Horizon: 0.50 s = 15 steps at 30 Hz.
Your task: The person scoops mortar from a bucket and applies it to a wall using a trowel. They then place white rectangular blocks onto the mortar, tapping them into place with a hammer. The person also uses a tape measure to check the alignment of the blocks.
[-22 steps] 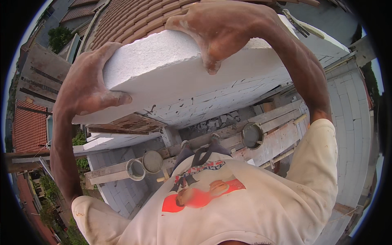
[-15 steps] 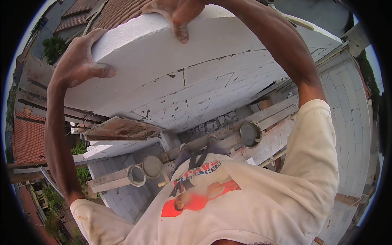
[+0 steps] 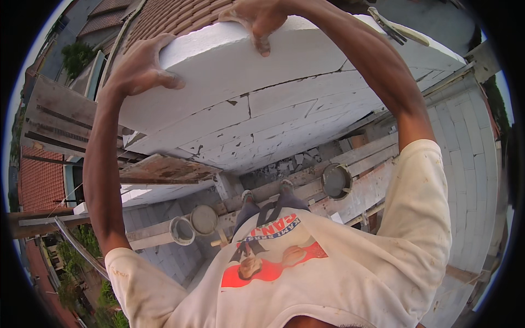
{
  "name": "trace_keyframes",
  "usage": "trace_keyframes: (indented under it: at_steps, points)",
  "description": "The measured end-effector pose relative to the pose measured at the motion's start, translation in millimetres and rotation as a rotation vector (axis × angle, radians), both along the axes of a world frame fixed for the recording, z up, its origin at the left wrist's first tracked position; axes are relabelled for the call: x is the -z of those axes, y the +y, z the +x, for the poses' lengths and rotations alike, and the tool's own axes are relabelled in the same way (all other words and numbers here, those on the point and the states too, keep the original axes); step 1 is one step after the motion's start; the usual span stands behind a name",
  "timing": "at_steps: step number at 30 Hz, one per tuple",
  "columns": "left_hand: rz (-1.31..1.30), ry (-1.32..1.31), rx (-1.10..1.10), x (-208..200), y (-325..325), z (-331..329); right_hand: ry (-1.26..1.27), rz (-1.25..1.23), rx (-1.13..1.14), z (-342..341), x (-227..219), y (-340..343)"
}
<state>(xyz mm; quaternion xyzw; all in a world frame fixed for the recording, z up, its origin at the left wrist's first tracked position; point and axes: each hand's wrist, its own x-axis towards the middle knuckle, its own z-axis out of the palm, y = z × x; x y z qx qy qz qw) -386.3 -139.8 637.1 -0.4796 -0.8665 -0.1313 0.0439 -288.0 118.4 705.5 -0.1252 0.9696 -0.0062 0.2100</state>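
A large white aerated concrete block (image 3: 219, 68) sits at the top of the white block wall (image 3: 262, 117) in front of me. My left hand (image 3: 139, 65) grips its left end, thumb against the near face and fingers over the top edge. My right hand (image 3: 257, 22) clasps the top edge further right, its thumb pressed down the near face. Both hands are closed on this same block; their fingertips on the far side are hidden. Under the block a mortar joint line runs to the right.
A tool with a pale handle (image 3: 402, 30) rests on the wall top at right. Below, a bucket of grey mortar (image 3: 336, 180) stands on scaffold planks (image 3: 361, 186). Two more round containers (image 3: 182, 230) are at lower left. A tiled roof (image 3: 169, 19) lies beyond the wall.
The block's left end and my left hand have moved right. My right hand has also shifted slightly right and still holds the block's top edge.
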Motion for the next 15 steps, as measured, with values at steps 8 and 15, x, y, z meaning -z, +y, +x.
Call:
trace_keyframes:
  at_steps: [8, 15]
  points:
    - [0.045, -0.038, -0.043, 17, 1, -7, 0.032, -0.006, -0.038, -9, 8, -1]
    - [-0.027, -0.127, 0.069, -14, -11, 13, 0.043, 0.02, -0.022, -3, 3, -13]
